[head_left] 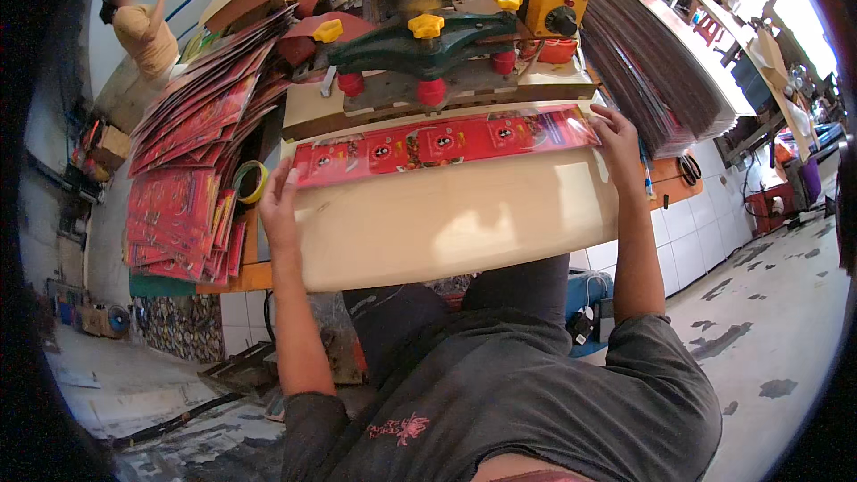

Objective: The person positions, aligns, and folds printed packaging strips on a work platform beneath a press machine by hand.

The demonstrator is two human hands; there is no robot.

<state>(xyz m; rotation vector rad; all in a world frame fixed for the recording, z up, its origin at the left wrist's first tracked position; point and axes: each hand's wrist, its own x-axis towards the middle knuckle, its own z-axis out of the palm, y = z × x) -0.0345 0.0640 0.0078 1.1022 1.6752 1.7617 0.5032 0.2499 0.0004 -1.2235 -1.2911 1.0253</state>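
Note:
A long red printed plastic strip (437, 145) lies across a pale board (455, 214), its far edge against the front of a press-like machine (428, 54). At the strip's left end my left hand (280, 205) is closed, thumb and fingers at its edge. My right hand (616, 145) grips the opposite end by the corner. Directly above the strip is the machine's dark green clamp bar (428, 43), with yellow knobs and red rubber-like feet. Both palms are partly hidden.
Stacks of red printed sheets (187, 152) lean at the left, beside a yellow tape roll (251, 182). A tall stack of flat sheets (661, 62) stands right. A yellow control box (553, 9) adjoins the machine; black scissors (688, 170) lie right. Another person (145, 31) is far left.

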